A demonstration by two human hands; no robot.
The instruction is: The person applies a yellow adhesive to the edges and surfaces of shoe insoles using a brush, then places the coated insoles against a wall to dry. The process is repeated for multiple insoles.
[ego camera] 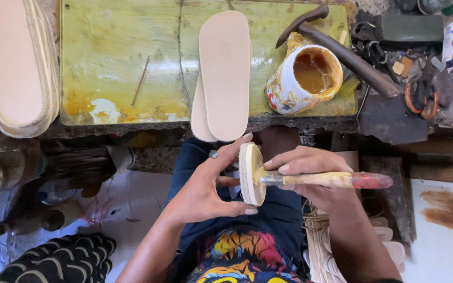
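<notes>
Resting nearest to me are my own two forearms, and between them I am holding up a small pale sole piece (251, 174) on edge over my lap. My left hand (205, 191) is cupping it, thumb and fingertips pressing on opposite rim edges, palm open behind it. My right hand (310, 175) is closing around the wooden handle of a glue brush (321, 180), whose yellowed tip is touching the sole piece's face; the handle's far end is red.

I am judging the sole piece as light, fairly stiff but slightly springy, with a stitched or ribbed rim giving good grip; holding by the rim seems right, since the face is getting sticky and would smear under fingers.

Going by size: the table (116, 63) ahead is carrying a glue-stained yellow-green sheet. At its left, a tall stack of pink insoles (11, 63) is leaning. Two long beige insoles (222, 78) are overhanging the table's near edge, just above the sole piece. A hammer (342, 50) is lying across a mug (302, 78), which is tilting toward me and holding amber glue, roughly half full as far as I can tell. A thin stick (141, 80) is lying on the sheet
</notes>
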